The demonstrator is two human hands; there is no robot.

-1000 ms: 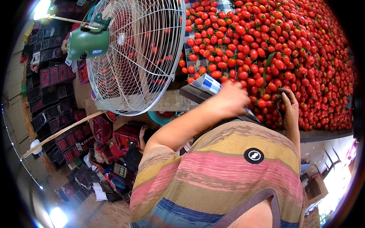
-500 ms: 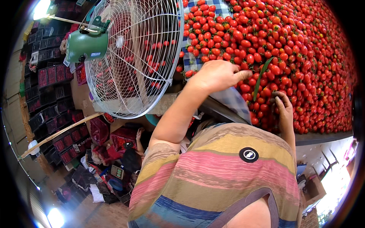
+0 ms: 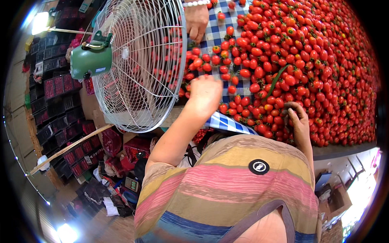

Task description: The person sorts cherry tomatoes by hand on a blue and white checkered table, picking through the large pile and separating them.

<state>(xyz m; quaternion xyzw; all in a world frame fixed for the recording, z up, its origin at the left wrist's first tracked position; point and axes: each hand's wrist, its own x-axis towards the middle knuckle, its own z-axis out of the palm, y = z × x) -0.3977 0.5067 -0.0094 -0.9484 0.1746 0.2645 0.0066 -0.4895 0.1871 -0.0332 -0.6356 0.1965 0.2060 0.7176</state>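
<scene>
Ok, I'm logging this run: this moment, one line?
left hand: by cherry tomatoes, fan | right hand: at tomato heap | co-worker's hand: at gingham cloth

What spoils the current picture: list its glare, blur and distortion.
Head view: glare blooms around the upper-left lamp, and the lower-right edge washes out white; the left hand looks slightly blurred; fisheye bending curves the string lights; cherry tomatoes look smaller toward the right rim.

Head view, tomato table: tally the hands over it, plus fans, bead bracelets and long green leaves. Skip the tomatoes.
Hands: 3 (wearer's left hand, wearer's right hand, another person's hand)
Wire-caged fan: 1
White bead bracelet: 1
Long green leaf: 1
Total: 6
</scene>
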